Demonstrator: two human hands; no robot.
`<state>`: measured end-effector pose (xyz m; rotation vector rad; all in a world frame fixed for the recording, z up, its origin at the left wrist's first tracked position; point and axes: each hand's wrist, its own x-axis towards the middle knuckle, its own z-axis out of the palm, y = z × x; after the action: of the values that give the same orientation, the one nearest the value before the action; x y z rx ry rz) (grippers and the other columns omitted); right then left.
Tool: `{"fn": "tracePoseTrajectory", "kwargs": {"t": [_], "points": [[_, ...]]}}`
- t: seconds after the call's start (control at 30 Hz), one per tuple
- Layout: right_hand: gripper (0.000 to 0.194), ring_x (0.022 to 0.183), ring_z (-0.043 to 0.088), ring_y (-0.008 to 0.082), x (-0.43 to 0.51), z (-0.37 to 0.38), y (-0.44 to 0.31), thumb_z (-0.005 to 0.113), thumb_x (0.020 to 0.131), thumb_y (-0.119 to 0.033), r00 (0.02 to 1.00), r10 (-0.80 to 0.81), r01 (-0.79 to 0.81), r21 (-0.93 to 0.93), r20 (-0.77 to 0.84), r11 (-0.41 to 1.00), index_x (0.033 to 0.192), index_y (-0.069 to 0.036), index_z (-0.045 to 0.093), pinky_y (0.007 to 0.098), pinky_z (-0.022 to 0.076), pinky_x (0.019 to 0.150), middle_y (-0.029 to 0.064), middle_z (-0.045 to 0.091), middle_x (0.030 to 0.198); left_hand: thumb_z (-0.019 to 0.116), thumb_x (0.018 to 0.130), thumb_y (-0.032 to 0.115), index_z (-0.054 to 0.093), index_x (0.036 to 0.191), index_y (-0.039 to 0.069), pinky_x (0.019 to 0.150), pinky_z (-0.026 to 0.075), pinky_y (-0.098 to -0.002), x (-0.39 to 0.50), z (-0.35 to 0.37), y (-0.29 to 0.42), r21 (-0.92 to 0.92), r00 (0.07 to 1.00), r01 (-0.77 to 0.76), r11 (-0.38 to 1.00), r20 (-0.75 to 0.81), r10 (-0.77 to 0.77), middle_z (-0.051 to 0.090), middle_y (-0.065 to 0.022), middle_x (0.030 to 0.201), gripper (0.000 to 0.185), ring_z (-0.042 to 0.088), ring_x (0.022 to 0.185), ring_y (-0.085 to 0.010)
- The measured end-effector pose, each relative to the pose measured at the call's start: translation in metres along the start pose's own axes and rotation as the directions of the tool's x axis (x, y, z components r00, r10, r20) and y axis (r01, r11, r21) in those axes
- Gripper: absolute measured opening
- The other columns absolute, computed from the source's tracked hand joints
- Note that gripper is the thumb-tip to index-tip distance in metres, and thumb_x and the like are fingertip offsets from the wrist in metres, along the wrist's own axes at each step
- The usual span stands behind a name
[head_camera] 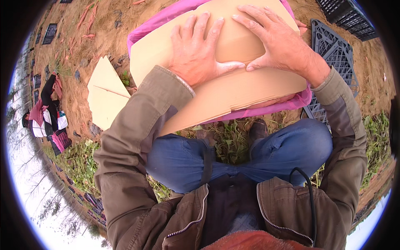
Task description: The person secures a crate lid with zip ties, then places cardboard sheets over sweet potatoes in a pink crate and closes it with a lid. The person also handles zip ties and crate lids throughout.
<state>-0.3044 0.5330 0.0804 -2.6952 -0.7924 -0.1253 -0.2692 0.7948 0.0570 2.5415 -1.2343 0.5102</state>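
Observation:
A large creased cardboard sheet [150,59] lies over a container lined with pink mesh fabric [272,107]. My left hand [195,50] rests flat on the cardboard with its fingers apart. To its right, my right hand [275,43] presses on the same sheet, fingers spread, the two thumb tips close together. Under the sheet's near edge, reddish root vegetables [272,101], apparently sweet potatoes, show a little. The rest of the contents and the container's walls are hidden.
Folded cardboard [106,93] lies on the soil at left. Dark plastic lattice panels [336,56] and a black crate [350,18] are at right. Another person [47,109] bends beside a pink-lined crate [62,139] at far left. Cut vines [232,140] lie between my feet.

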Motion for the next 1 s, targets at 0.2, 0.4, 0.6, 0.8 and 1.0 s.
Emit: {"fn": "tracePoseTrajectory", "kwargs": {"t": [0.2, 0.4, 0.6, 0.8, 1.0], "points": [[0.114, 0.146, 0.044, 0.0421, 0.012, -0.004, 0.012, 0.093, 0.064, -0.048, 0.999, 0.043, -0.044, -0.083, -0.01, 0.996, 0.161, -0.013, 0.043, 0.0517, 0.0378, 0.123, 0.0164, 0.043, 0.162, 0.078, 0.074, 0.077, 0.059, 0.144, 0.004, 0.107, 0.04, -0.0602, 0.007, -0.009, -0.001, 0.038, 1.0, -0.008, 0.999, -0.021, 0.009, 0.054, -0.0209, 0.146, 0.103, 0.049, 0.134, -0.0409], [0.083, 0.143, 0.048, 0.0438, -0.037, -0.014, 0.022, 0.085, 0.084, -0.049, 0.972, 0.024, -0.023, 0.004, -0.235, 1.0, 0.15, -0.008, 0.056, 0.0503, 0.0404, 0.12, 0.0183, 0.05, 0.156, 0.074, 0.082, 0.073, 0.056, 0.147, 0.004, 0.109, 0.037, -0.062, 0.013, -0.014, 0.017, 0.073, 0.997, -0.069, 0.995, 0.031, 0.067, 0.052, -0.0196, 0.151, 0.097, 0.047, 0.138, -0.0411], [0.075, 0.132, 0.06, 0.0405, -0.127, -0.034, 0.077, 0.057, 0.104, -0.061, 0.344, 0.886, -0.777, 0.624, 0.312, 0.082, 0.149, -0.001, 0.055, 0.0512, 0.048, 0.112, 0.0242, 0.061, 0.145, 0.071, 0.085, 0.075, 0.055, 0.149, 0.005, 0.112, 0.034, -0.0642, 0.025, -0.01, 0.029, 0.054, 0.994, -0.101, 0.993, 0.053, 0.098, 0.05, -0.0195, 0.154, 0.096, 0.045, 0.141, -0.0398], [0.054, 0.135, 0.06, 0.028, -0.184, 0.044, 0.057, 0.054, 0.11, -0.046, 0.607, 0.594, -0.409, 0.848, 0.528, -0.336, 0.146, -0.006, 0.064, 0.0404, 0.0446, 0.116, 0.0172, 0.063, 0.147, 0.071, 0.088, 0.07, 0.049, 0.155, 0.007, 0.118, 0.029, -0.0642, 0.021, -0.007, 0.028, 0.063, 0.987, -0.051, 0.997, 0.157, 0.041, 0.043, -0.0182, 0.162, 0.095, 0.038, 0.149, -0.0403], [0.018, 0.095, 0.067, 0.0137, -0.212, 0.05, 0.049, 0.064, 0.102, -0.018, 0.528, 0.677, -0.398, 0.854, 0.512, -0.335, 0.11, -0.004, 0.073, 0.0297, 0.0519, 0.088, 0.0033, 0.074, 0.108, 0.074, 0.088, 0.066, 0.043, 0.16, 0.01, 0.117, 0.027, -0.0689, 0.026, -0.006, 0.033, 0.063, 0.988, -0.062, 0.996, 0.147, 0.052, 0.039, -0.0191, 0.165, 0.096, 0.034, 0.152, -0.0419]]}}
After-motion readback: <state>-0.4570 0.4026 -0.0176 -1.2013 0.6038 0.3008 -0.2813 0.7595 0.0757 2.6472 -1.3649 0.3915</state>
